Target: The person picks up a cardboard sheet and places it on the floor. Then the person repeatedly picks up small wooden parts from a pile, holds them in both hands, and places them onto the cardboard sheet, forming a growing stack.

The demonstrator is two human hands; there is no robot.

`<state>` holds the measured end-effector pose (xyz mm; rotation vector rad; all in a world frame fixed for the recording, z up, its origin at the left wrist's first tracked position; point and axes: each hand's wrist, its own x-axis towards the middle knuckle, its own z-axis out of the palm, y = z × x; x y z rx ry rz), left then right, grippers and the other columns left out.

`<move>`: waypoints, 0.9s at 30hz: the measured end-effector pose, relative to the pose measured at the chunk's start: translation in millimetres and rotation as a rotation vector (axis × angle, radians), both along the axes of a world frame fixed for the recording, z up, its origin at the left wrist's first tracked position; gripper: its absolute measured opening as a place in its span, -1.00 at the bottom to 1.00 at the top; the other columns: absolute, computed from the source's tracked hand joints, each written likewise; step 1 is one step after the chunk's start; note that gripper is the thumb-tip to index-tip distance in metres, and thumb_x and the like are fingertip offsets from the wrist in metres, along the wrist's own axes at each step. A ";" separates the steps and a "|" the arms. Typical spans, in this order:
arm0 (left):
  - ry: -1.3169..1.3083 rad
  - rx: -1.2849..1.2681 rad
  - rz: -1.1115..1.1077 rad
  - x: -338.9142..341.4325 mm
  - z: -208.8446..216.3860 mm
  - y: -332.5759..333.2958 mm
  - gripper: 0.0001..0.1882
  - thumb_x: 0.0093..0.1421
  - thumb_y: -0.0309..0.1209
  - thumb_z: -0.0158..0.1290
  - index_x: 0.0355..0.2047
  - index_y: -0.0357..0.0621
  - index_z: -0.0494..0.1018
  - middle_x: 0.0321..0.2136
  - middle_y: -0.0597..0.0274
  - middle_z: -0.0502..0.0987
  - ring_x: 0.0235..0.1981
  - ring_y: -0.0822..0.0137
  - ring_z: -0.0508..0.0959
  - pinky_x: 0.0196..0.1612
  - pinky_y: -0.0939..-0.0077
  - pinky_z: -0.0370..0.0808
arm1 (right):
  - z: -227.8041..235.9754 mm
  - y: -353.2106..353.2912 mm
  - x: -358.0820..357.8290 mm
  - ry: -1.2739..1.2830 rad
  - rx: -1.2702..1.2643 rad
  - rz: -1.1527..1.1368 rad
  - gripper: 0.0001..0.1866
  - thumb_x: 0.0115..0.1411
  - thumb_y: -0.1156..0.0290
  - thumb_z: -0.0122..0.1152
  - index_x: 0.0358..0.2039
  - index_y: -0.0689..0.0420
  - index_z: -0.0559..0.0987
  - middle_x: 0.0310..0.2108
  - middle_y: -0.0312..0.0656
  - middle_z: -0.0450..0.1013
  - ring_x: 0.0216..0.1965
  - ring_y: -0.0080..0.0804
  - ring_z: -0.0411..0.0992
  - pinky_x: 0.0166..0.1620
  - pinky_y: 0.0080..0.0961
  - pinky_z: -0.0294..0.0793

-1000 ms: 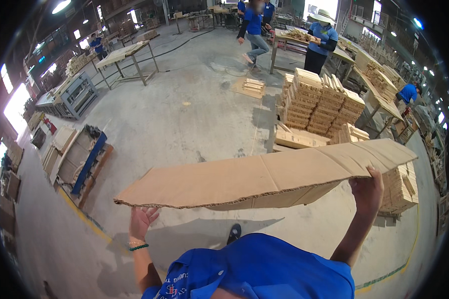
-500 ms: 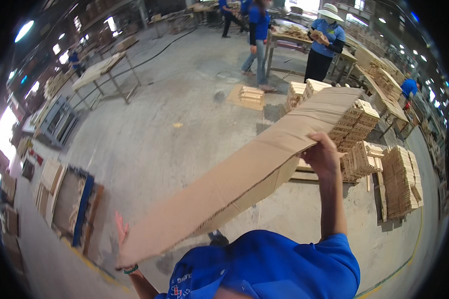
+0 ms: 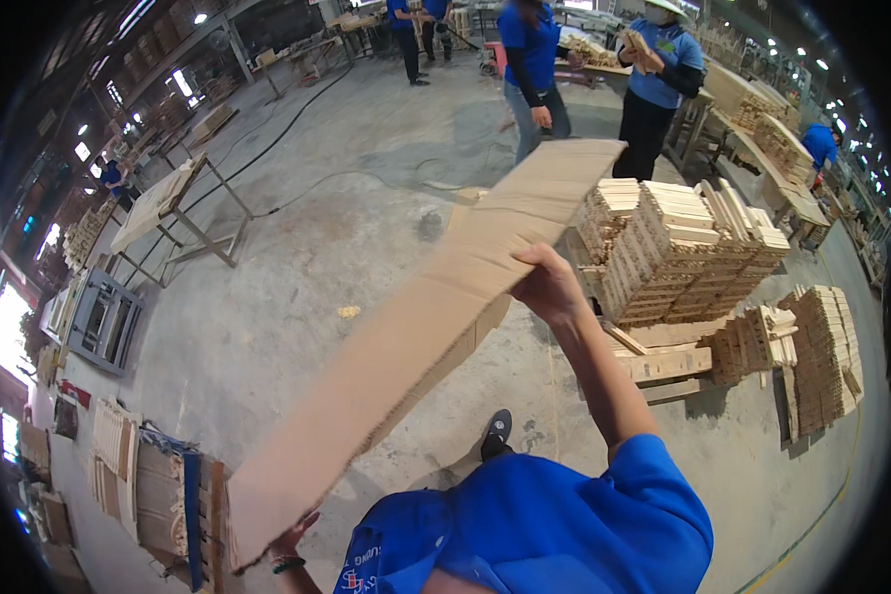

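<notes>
A long, folded sheet of brown cardboard (image 3: 406, 317) slants across in front of me, from low on the left up to the far right. My right hand (image 3: 552, 285) is closed on its near edge, thumb on the upper face and the other fingers mostly hidden beneath. At the low left end my left hand (image 3: 292, 535), with a dark bracelet at the wrist, holds the edge from below; the cardboard covers part of its fingers. A second layer of the cardboard shows under the near edge.
Stacks of wooden strips (image 3: 683, 252) stand to the right, with another stack (image 3: 822, 361) farther right. A person (image 3: 533, 69) in blue walks ahead, near another person (image 3: 658, 74) holding wood pieces. A metal-legged table (image 3: 163, 203) and a blue-edged pallet (image 3: 193, 515) are left.
The cardboard and my right hand have shifted left in view. My left hand, spread at the cardboard's end before, is now under its near edge. The wood stacks show more fully; the walking person appears nearer.
</notes>
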<state>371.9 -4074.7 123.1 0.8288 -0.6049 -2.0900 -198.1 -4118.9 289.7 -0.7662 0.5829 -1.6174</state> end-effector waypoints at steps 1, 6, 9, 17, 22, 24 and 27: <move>0.098 0.082 0.061 -12.7 -2.4 -22.0 -0.29 0.17 0.12 -0.22 0.20 -0.04 0.07 0.18 0.01 0.14 0.18 0.00 0.17 -0.08 0.20 0.41 | -2.9 -34.4 -7.3 -0.014 -0.015 0.019 -0.51 0.05 0.32 0.04 -0.01 0.30 0.32 -0.10 -0.10 0.37 -0.12 -0.31 0.39 -0.07 -0.31 0.42; 0.179 -0.297 0.390 -76.9 11.1 -141.0 -0.41 0.20 -0.04 -0.22 0.13 -0.14 0.16 0.14 0.10 0.22 0.13 0.13 0.26 0.00 0.29 0.36 | -17.0 -188.8 -50.2 -0.010 -0.078 0.206 -0.56 0.06 0.35 0.08 -0.06 0.29 0.36 -0.20 -0.16 0.42 -0.15 -0.37 0.40 -0.07 -0.38 0.40; 0.261 -0.320 0.525 -104.9 20.7 -216.6 -0.43 0.20 -0.06 -0.21 0.12 -0.14 0.17 0.12 0.11 0.25 0.11 0.13 0.28 0.00 0.27 0.37 | -28.1 -244.1 -72.8 0.082 0.008 0.163 -0.55 0.03 0.35 0.11 -0.06 0.28 0.36 -0.19 -0.17 0.42 -0.16 -0.39 0.40 -0.05 -0.42 0.38; -0.109 -0.184 0.672 -150.9 -35.7 -431.6 -0.49 0.19 -0.12 -0.16 0.08 -0.12 0.21 0.06 0.15 0.32 0.06 0.14 0.33 -0.02 0.22 0.37 | -134.5 -321.1 -136.2 0.124 0.352 0.073 -0.38 0.01 0.35 0.25 0.07 0.28 0.29 -0.01 -0.10 0.35 0.02 -0.33 0.31 0.07 -0.46 0.29; -0.177 0.335 0.390 -203.5 -119.6 -572.8 -0.55 0.17 -0.17 -0.11 0.04 -0.08 0.26 -0.01 0.19 0.38 -0.01 0.11 0.39 -0.03 0.13 0.38 | -315.3 -358.2 -161.8 -0.066 0.815 0.112 -0.51 0.10 0.30 0.16 0.01 0.25 0.33 -0.08 -0.03 0.40 -0.18 -0.26 0.47 -0.06 -0.37 0.43; -0.157 0.458 0.132 -213.9 -146.3 -607.4 -0.56 0.15 -0.19 -0.06 0.03 0.00 0.27 0.00 0.21 0.37 -0.01 0.05 0.39 0.00 0.02 0.34 | -371.6 -391.0 -146.4 -0.189 0.893 0.124 -0.55 0.16 0.29 0.07 0.01 0.26 0.31 -0.10 -0.04 0.40 -0.17 -0.18 0.47 -0.11 -0.35 0.47; -0.281 0.397 0.091 -273.1 -200.9 -648.6 -0.50 0.16 -0.15 -0.06 0.10 0.04 0.22 0.15 0.23 0.22 0.17 -0.02 0.16 0.11 -0.16 0.13 | -450.9 -453.4 -120.7 -0.371 1.014 0.163 -0.57 0.21 0.31 0.00 0.03 0.26 0.27 -0.11 -0.04 0.41 -0.13 -0.11 0.45 -0.14 -0.35 0.50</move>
